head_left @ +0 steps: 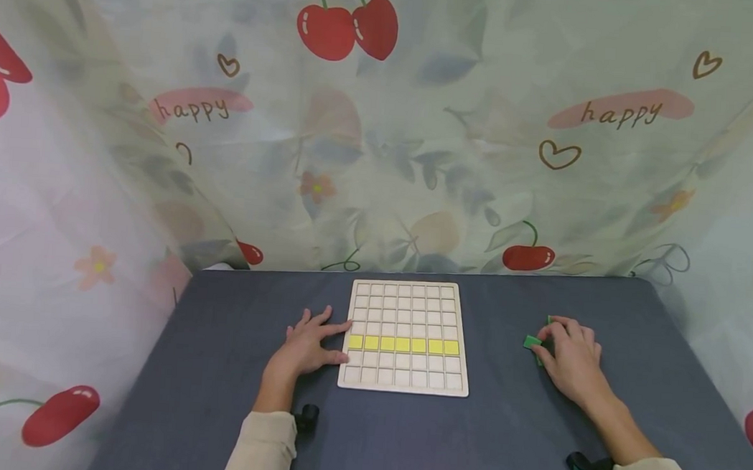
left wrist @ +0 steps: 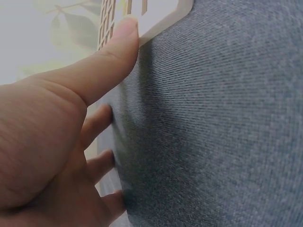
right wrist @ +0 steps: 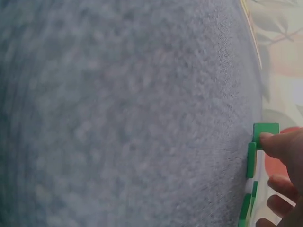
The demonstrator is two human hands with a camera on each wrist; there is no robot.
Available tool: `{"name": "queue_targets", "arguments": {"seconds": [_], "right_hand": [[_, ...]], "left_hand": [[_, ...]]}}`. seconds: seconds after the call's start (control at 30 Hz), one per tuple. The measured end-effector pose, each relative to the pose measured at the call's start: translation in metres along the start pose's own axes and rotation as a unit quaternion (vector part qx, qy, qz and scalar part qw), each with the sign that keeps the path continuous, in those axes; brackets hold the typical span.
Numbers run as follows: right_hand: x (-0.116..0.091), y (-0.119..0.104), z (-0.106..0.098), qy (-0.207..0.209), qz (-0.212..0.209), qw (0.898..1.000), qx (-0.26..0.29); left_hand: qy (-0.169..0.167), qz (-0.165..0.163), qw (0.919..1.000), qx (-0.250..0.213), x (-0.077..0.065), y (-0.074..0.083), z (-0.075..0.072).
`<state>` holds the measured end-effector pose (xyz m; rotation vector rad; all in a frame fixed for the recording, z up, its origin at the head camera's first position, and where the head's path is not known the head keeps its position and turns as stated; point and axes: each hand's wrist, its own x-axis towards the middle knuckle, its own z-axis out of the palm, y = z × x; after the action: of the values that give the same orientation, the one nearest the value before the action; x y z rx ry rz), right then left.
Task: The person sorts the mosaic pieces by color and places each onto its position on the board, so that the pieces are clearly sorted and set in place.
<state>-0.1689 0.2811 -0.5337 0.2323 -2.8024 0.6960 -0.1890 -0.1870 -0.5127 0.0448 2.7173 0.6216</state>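
Observation:
A pale wooden grid board [head_left: 404, 377] lies flat on the table, one full row of yellow square tiles [head_left: 403, 344] set across its cells. At the board's left edge, my left hand [head_left: 305, 347] rests with fingers spread; thumb and forefinger touch the rim. The left wrist view shows the thumb [left wrist: 120, 45] on the rim near a corner. Right of the board, my right hand [head_left: 572, 362] pinches a green square tile [head_left: 530, 341] between thumb and fingers. Several other green tiles [right wrist: 251, 161] lie by that hand on the cloth, partly hidden by it in the head view.
Dark grey cloth covers the table [head_left: 396, 445]. A printed curtain [head_left: 416, 122] with cherries and leaves hangs behind the table and along both sides. Black camera mounts sit at the left wrist [head_left: 307, 418] and right wrist [head_left: 589, 469].

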Motion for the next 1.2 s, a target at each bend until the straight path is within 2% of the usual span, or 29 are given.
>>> {"name": "queue_targets", "arguments": {"seconds": [0.27, 0.43, 0.67, 0.97, 1.2], "right_hand": [[0.003, -0.008, 0.0, 0.017, -0.024, 0.999, 0.017], [0.008, -0.016, -0.001, -0.003, -0.034, 0.999, 0.028], [0.012, -0.033, 0.003, -0.049, -0.011, 0.998, 0.05], [0.018, -0.056, 0.023, -0.045, 0.004, 0.997, 0.067], [0.018, -0.076, 0.033, -0.065, 0.013, 0.993, 0.094]], "left_hand": [[0.012, 0.006, 0.9999, -0.002, -0.001, 0.001, 0.0], [0.013, 0.007, 0.9999, -0.009, -0.003, 0.002, -0.001], [0.005, 0.006, 0.9999, -0.011, -0.003, 0.002, -0.002], [-0.001, 0.007, 0.9999, -0.01, -0.003, 0.002, -0.002], [-0.002, 0.004, 1.0, -0.008, -0.003, 0.001, -0.002]]}}
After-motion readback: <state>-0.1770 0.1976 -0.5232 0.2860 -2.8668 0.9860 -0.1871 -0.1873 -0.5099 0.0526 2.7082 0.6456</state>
